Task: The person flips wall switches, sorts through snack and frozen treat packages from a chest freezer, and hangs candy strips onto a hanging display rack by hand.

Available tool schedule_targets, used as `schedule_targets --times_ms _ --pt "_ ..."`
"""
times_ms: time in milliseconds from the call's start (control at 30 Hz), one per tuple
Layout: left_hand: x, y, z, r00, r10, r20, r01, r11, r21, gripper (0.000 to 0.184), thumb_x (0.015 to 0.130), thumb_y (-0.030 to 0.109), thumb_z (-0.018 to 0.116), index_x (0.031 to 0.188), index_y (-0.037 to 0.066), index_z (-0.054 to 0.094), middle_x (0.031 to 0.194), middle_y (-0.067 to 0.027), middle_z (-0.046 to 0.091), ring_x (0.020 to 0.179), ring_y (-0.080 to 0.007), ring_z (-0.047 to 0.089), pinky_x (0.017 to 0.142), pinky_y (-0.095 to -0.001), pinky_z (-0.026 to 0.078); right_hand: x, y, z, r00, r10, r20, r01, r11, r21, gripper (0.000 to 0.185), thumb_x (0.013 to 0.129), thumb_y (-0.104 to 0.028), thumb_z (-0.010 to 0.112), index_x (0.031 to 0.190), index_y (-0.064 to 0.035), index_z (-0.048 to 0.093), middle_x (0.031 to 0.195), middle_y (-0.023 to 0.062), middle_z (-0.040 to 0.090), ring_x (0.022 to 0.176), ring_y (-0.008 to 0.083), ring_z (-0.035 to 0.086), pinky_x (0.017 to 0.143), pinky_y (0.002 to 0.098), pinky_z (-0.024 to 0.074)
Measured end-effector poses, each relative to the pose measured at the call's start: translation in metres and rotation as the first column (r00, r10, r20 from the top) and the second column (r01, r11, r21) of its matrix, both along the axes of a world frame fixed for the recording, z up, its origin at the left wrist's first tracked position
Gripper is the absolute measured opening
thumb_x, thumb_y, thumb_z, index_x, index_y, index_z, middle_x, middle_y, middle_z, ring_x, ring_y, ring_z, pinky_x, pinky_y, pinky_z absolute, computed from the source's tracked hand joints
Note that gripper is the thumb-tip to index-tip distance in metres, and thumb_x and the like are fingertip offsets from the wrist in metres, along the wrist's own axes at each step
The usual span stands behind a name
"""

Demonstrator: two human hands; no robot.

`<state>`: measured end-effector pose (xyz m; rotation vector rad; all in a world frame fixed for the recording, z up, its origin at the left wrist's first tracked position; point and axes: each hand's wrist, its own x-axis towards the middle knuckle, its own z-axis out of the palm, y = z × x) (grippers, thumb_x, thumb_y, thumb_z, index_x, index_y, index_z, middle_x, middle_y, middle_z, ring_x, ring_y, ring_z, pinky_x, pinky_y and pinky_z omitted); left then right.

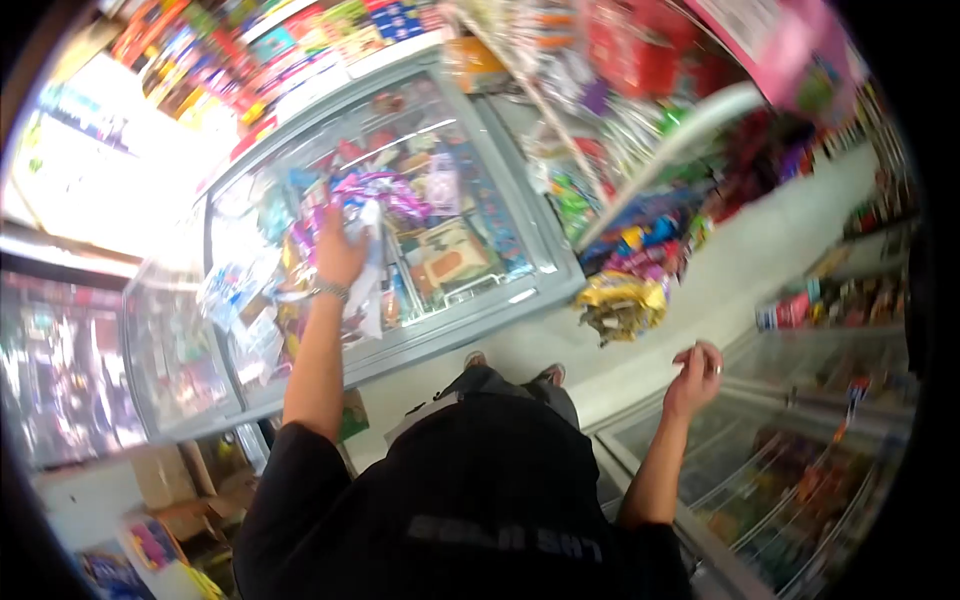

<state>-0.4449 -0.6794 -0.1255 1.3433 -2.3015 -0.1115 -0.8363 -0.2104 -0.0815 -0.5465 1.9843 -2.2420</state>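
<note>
My left hand (340, 252), with a bracelet at the wrist, reaches over the glass-topped freezer (545, 285). Its fingers are stretched out, the thumb apart, at a shiny purple packet (385, 192) among the packs there. Beside this hand lie a whitish plastic wrapper (368, 290) and clear-and-blue plastic packaging (238, 285). Whether these lie on the glass or under it is hard to tell. Off to the right, my right hand (695, 378) hangs in the air above the floor, a ring on one finger. Its fingers are loosely bent and apart, with nothing visible in them.
Gold and coloured packets (625, 300) hang from a rack right of the freezer. A second glass-topped case (740, 440) stands at my right side. Cardboard boxes (185, 490) are at lower left. Packed shelves (340, 35) line the back, and bright light washes out the upper left.
</note>
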Motion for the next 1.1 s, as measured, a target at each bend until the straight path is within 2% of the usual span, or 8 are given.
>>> schedule_targets --times_ms 133,333,433,633,733,867,967,1100 --pt "-0.023 0.018 -0.002 0.844 -0.122 0.522 0.008 0.976 0.216 0.045 0.079 0.037 0.07 0.117 0.013 0.068 0.105 -0.0136 0.07 0.095 -0.0323 0.068 0.09 -0.0473 0.048 0.061 -0.056 0.021 0.955 0.298 -0.014 -0.295 0.95 0.104 0.009 0.093 -0.001 0.058 0.102 0.0006 0.06 0.079 0.0071 0.061 0.07 0.0135 0.058 0.066 0.0277 0.0502" --pt "0.011 0.08 -0.022 0.719 -0.695 -0.008 0.645 0.662 0.381 0.029 0.078 0.022 0.073 0.103 0.008 0.073 0.097 -0.0093 0.072 0.103 -0.0295 0.065 0.096 -0.0439 0.049 0.115 -0.168 -0.017 0.725 0.668 0.17 -0.67 0.624 0.402 0.011 0.092 -0.009 0.064 0.099 -0.0009 0.066 0.08 0.004 0.067 0.073 0.0109 0.064 0.068 0.0239 0.0528" --pt "0.03 0.079 -0.009 0.801 -0.579 -0.15 0.577 0.68 0.453 0.036 0.082 0.031 0.073 0.11 0.007 0.07 0.1 -0.0104 0.071 0.101 -0.0307 0.065 0.096 -0.0446 0.049 0.147 -0.221 -0.009 0.633 0.766 0.111 -0.684 0.487 0.544 0.018 0.091 -0.012 0.066 0.106 -0.0027 0.066 0.092 0.0079 0.069 0.08 0.017 0.067 0.072 0.0275 0.0543" --pt "0.061 0.015 -0.014 0.866 0.354 -0.353 -0.391 0.92 -0.036 0.048 0.082 0.029 0.075 0.118 -0.001 0.064 0.107 -0.0211 0.068 0.092 -0.0355 0.066 0.086 -0.0455 0.052 0.236 -0.28 -0.013 0.108 0.958 -0.267 -0.485 0.285 0.827 0.058 0.085 -0.017 0.069 0.139 -0.0092 0.05 0.14 0.0186 0.048 0.117 0.0362 0.056 0.089 0.0429 0.0531" --pt "0.065 -0.015 -0.049 0.844 0.518 -0.143 -0.418 0.8 0.431 0.054 0.082 0.027 0.077 0.12 -0.008 0.06 0.108 -0.0235 0.068 0.086 -0.033 0.066 0.083 -0.0433 0.052 0.26 -0.298 -0.035 -0.016 0.99 -0.141 -0.432 0.12 0.894 0.062 0.085 -0.018 0.068 0.142 -0.01 0.046 0.142 0.0186 0.044 0.122 0.0379 0.053 0.091 0.0451 0.0523" --pt "0.072 -0.039 -0.029 0.527 0.69 -0.496 0.235 0.443 0.865 0.045 0.082 0.014 0.077 0.117 -0.011 0.061 0.11 -0.0191 0.067 0.086 -0.027 0.066 0.078 -0.0377 0.053 0.265 -0.302 -0.064 -0.002 0.995 0.096 -0.313 -0.091 0.945 0.052 0.088 -0.018 0.064 0.136 -0.0068 0.051 0.124 0.0155 0.054 0.113 0.036 0.058 0.087 0.046 0.0535" --pt "0.09 -0.063 0.035 0.483 0.332 -0.811 0.187 0.865 0.465 0.026 0.088 0.003 0.067 0.113 -0.004 0.065 0.101 -0.0082 0.065 0.089 -0.0198 0.065 0.077 -0.0353 0.053 0.266 -0.296 -0.075 -0.014 1.0 -0.019 -0.363 0.012 0.932 0.045 0.088 -0.019 0.062 0.131 -0.0037 0.055 0.113 0.0147 0.057 0.102 0.0351 0.063 0.085 0.0475 0.0534" --pt "0.08 -0.035 0.254 -0.162 0.2 -0.966 0.53 0.844 0.085 0.025 0.101 0.019 0.054 0.117 0.0 0.056 0.108 -0.0088 0.063 0.103 -0.0249 0.063 0.09 -0.0476 0.053 0.261 -0.31 -0.047 -0.04 0.993 0.115 -0.425 -0.121 0.897 0.043 0.089 -0.023 0.063 0.126 -0.001 0.059 0.114 0.0194 0.06 0.103 0.0366 0.062 0.089 0.0478 0.0509"
